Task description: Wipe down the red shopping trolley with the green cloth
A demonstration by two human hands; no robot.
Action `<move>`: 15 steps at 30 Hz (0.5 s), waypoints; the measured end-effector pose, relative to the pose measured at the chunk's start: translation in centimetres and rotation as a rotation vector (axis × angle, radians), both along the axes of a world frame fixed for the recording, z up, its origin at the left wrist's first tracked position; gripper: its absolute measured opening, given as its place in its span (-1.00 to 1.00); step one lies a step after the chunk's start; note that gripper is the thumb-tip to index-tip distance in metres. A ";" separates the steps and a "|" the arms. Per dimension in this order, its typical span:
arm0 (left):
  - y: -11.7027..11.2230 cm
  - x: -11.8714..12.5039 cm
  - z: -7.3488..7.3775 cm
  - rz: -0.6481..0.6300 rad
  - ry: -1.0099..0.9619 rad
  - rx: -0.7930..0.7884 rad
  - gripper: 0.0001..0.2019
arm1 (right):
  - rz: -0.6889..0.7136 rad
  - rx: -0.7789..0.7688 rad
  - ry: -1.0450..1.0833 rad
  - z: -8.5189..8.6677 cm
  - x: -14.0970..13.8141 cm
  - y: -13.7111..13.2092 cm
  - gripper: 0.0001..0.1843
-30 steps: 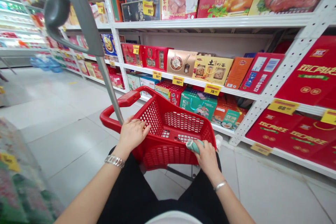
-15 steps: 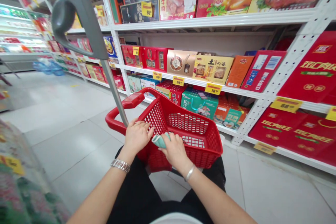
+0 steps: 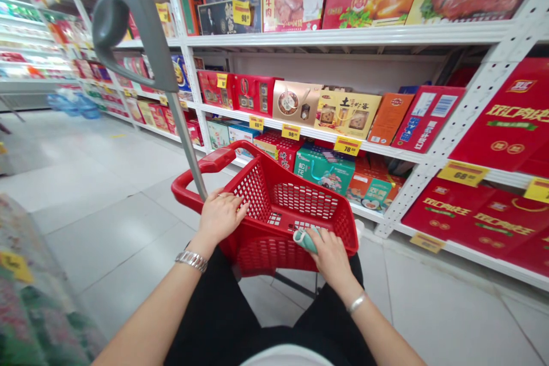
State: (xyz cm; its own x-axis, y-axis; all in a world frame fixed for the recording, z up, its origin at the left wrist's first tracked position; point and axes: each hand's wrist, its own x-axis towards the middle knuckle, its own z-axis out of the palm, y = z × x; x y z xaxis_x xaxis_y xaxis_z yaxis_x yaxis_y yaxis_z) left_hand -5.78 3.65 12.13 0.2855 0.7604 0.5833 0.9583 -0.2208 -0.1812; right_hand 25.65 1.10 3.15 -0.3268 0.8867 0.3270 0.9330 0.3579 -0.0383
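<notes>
Head view, supermarket aisle: pale floor tiles run ahead, with white metal shelves along the right, stocked with red and gold gift boxes above yellow price tags. A grey pole handle rises from the red shopping basket in front of me. My left hand is part-closed, fingers draped over the basket's rim beside the pole, gripping only that rim. My right hand is curled closed at the near right corner of the basket, holding a teal cloth, which sticks out past my fingers toward the basket's inside, just over the rim.
</notes>
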 end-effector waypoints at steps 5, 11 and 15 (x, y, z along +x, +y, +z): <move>1.0 -0.4 0.0 -0.045 -0.077 -0.025 -0.59 | -0.052 -0.027 0.059 -1.4 4.8 0.6 -0.59; 3.0 -0.6 -0.1 -0.003 -0.014 -0.040 -0.53 | -0.127 0.009 0.042 -2.0 4.9 1.0 -0.75; 3.2 0.9 -1.0 0.015 0.007 -0.089 -0.51 | -0.196 0.029 -0.003 -1.7 3.2 0.5 -0.81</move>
State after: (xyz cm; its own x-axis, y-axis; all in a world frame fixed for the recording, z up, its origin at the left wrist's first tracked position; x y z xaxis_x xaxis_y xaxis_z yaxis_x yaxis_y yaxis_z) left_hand -4.87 6.87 11.10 0.2776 0.8134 0.5111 0.9604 -0.2222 -0.1680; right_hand 28.80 1.64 1.46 -0.1495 0.9237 0.3527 0.9851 0.1700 -0.0276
